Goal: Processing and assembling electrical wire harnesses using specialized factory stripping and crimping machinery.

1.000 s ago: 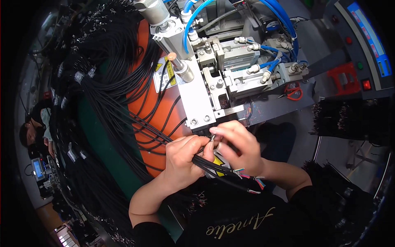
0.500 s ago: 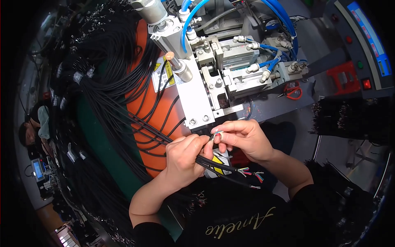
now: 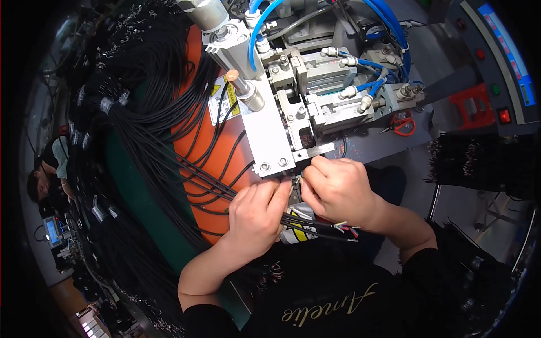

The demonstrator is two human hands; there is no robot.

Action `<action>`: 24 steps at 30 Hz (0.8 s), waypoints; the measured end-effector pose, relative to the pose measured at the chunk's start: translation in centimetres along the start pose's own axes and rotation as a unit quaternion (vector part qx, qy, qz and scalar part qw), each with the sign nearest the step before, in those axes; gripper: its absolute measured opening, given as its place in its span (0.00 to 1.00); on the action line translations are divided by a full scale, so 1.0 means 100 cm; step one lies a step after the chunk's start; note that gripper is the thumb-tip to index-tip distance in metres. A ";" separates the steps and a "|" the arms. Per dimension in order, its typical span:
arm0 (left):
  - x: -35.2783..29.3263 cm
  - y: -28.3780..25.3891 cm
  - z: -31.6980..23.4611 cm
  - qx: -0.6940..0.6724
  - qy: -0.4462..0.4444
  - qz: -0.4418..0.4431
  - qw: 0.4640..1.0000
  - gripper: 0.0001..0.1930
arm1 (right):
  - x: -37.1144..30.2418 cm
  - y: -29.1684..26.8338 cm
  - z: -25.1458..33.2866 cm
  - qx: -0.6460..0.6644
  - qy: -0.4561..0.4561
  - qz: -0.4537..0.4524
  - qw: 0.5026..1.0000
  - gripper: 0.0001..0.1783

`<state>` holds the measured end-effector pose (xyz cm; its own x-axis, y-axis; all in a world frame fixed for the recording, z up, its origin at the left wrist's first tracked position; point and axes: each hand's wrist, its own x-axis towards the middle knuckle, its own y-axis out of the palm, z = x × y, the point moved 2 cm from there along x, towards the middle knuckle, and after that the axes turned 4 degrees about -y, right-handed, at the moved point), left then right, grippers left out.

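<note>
My left hand point(image 3: 256, 211) is closed around black cables point(image 3: 310, 223) just in front of the machine's metal plate point(image 3: 265, 132). Several of these cables stick out under the hand to the right, their stripped ends showing coloured wires point(image 3: 346, 228). Right beside it, my right hand point(image 3: 341, 188) is pinched at the plate's front corner, fingers curled under. Between the two hands a small pale bit of wire end point(image 3: 298, 179) shows. My own fingers hide most of what the right hand grips and the machine's slot there.
A large bundle of black cables point(image 3: 152, 118) lies over the orange surface point(image 3: 225, 160) on the left. Pneumatic cylinders point(image 3: 344, 110) with blue hoses fill the back. Red-handled scissors point(image 3: 403, 125) lie at right, below a control panel point(image 3: 504, 67). Another person point(image 3: 53, 169) sits far left.
Both hands have moved slightly up to the machine's front edge. My right hand has turned over, its back now facing up, and the loose cable ends have shifted a little upward.
</note>
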<state>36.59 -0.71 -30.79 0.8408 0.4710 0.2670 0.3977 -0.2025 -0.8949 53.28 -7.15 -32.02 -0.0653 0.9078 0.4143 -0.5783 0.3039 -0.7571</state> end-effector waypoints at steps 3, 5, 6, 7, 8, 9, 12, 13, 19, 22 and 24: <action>0.000 0.000 0.005 -0.042 -0.003 0.006 0.999 0.27 | -0.002 0.003 -0.002 -0.001 0.002 0.000 1.000 0.03; -0.002 -0.002 0.005 -0.064 -0.014 0.034 0.997 0.31 | -0.005 0.004 -0.005 0.014 0.005 -0.006 1.000 0.03; -0.003 -0.002 0.005 -0.074 -0.020 0.048 0.996 0.33 | -0.006 0.005 -0.006 0.014 0.006 -0.005 1.000 0.03; -0.003 -0.001 0.005 -0.074 -0.020 0.048 0.996 0.33 | -0.008 0.007 -0.006 0.022 0.010 -0.007 1.000 0.04; -0.003 -0.001 0.005 -0.080 -0.019 0.047 0.996 0.33 | -0.010 0.008 -0.007 0.031 0.014 -0.008 0.999 0.04; -0.002 -0.001 0.006 -0.086 -0.018 0.046 0.995 0.33 | -0.011 0.009 -0.007 0.040 0.019 -0.010 0.999 0.04; -0.005 0.000 0.008 -0.100 -0.021 0.041 0.994 0.32 | -0.012 0.009 -0.005 0.047 0.021 -0.010 0.999 0.04; -0.005 0.000 0.008 -0.108 -0.022 0.037 0.993 0.31 | -0.012 0.009 -0.005 0.049 0.023 -0.012 0.998 0.03; -0.005 0.000 0.009 -0.123 -0.033 0.038 0.991 0.29 | -0.014 0.011 -0.006 0.068 0.033 -0.039 0.996 0.03; -0.003 0.001 0.008 -0.112 -0.027 0.024 0.993 0.28 | -0.013 0.011 -0.006 0.066 0.033 -0.051 0.996 0.03; -0.004 0.002 0.010 -0.111 -0.023 0.023 0.993 0.28 | -0.011 0.009 -0.004 0.047 0.026 -0.040 0.998 0.03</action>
<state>36.00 -0.12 -31.44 0.8437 0.4954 0.2069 0.4356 -0.4065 -0.8031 53.16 -7.77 -33.36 0.0254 0.8965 0.4422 -0.6533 0.3497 -0.6714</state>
